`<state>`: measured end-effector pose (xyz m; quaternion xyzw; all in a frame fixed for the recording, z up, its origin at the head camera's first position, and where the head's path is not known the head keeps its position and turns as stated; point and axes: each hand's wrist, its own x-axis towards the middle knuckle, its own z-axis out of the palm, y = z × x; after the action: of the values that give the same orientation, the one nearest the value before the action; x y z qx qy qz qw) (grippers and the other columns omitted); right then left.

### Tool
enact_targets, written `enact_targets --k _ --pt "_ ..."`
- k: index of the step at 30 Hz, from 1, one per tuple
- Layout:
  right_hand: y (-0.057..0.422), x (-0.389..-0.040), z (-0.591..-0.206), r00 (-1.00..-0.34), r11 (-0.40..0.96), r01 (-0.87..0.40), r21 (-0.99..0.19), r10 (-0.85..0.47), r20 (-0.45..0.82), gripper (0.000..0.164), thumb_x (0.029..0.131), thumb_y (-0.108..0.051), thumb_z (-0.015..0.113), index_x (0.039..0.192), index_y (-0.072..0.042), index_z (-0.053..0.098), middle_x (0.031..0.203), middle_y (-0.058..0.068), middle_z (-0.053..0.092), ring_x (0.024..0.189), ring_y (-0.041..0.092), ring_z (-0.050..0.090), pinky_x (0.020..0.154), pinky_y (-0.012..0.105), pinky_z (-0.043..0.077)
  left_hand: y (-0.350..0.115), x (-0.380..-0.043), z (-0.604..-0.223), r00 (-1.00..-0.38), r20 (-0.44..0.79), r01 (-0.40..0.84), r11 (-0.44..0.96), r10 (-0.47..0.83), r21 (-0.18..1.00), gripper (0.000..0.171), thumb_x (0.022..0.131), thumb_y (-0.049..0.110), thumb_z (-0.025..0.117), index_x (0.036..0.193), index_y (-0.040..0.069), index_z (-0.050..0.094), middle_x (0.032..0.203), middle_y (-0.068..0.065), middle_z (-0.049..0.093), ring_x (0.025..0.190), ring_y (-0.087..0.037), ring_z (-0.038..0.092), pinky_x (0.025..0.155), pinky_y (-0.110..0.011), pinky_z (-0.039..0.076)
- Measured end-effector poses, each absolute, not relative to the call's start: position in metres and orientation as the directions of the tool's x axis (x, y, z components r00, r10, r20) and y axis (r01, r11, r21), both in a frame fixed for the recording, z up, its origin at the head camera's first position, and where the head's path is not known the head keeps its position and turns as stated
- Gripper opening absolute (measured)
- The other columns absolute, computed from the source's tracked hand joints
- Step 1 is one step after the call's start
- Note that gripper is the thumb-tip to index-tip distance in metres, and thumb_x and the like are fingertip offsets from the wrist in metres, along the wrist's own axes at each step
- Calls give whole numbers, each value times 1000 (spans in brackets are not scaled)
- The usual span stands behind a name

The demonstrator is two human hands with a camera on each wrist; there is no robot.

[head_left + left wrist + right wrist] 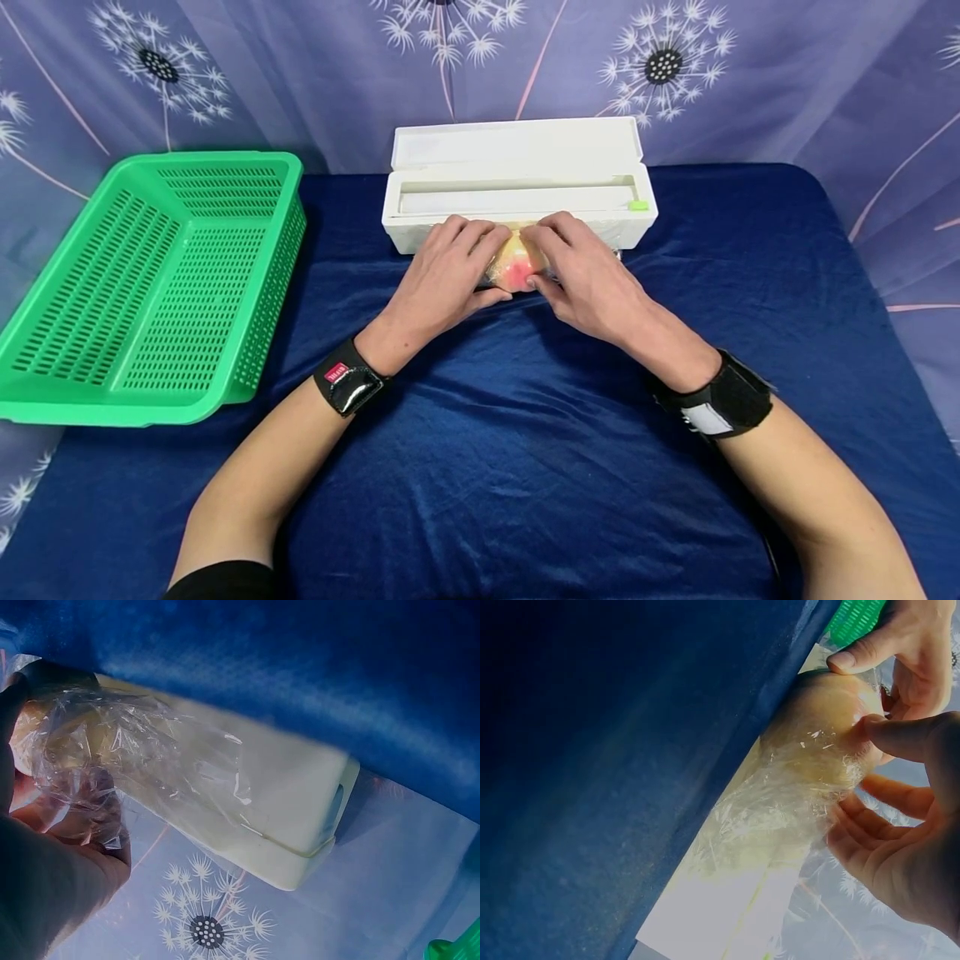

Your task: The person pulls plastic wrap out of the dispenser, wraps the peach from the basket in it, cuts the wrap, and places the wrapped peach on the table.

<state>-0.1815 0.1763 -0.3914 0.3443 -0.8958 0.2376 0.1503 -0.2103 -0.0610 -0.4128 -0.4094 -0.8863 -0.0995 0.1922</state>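
A round yellow fruit with a pink-red blush [517,265], peach-like, lies in clear cling film [150,742] in front of a long white film dispenser box [517,200]. My left hand [452,271] holds its left side, fingers bent over the top and thumb low at the front. From the right, my right hand [588,271] grips the fruit and film, its thumb [889,736] pressing the fruit's surface. Crinkled film spreads beside the fruit against the box front in both wrist views. The fruit's underside is hidden.
The dispenser's lid [517,143] stands raised at the back, and a small green piece [638,206] sits at its right end. A green perforated basket [225,400] is on the left. Dark blue cloth [510,467] covers the table; a dandelion-print curtain [315,75] hangs behind.
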Motion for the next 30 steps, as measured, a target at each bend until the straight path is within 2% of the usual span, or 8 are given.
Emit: enact_targets --k 6,10,14,22,30 --pt "176 -181 -390 -720 654 -687 -317 -553 419 49 85 -4 86 125 5 59 124 22 61 111 38 61 97 49 51 -61 -210 -412 -601 422 763 645 679 50 83 84 51 89 146 6 56 136 -14 62 114 -33 56 99 -47 47" --pt "176 -182 -391 -719 653 -690 -313 -565 405 60 77 -2 92 125 4 58 125 22 59 112 38 59 98 48 50 -62 -210 -412 -596 426 764 643 680 43 83 85 52 88 146 6 56 136 -14 63 116 -33 55 100 -47 46" --pt "176 -182 -393 -715 651 -694 -308 -572 402 64 74 1 94 126 4 57 125 22 59 112 38 59 99 48 50 -63 -210 -413 -589 434 767 641 682 33 83 85 53 87 146 6 57 136 -14 63 117 -34 55 99 -47 46" --pt "177 -184 -393 -730 661 -678 -320 -561 390 65 74 3 94 128 4 58 127 20 60 114 37 60 99 48 51 -62 -211 -414 -591 430 768 639 682 40 82 85 54 86 145 7 57 135 -13 64 116 -33 55 98 -47 46" --pt "176 -184 -393 -749 676 -658 -331 -541 383 60 78 2 91 127 6 56 122 22 62 109 38 62 96 49 52 -63 -212 -415 -593 430 771 634 681 61 79 87 53 85 145 6 57 136 -13 64 116 -33 55 98 -47 46"
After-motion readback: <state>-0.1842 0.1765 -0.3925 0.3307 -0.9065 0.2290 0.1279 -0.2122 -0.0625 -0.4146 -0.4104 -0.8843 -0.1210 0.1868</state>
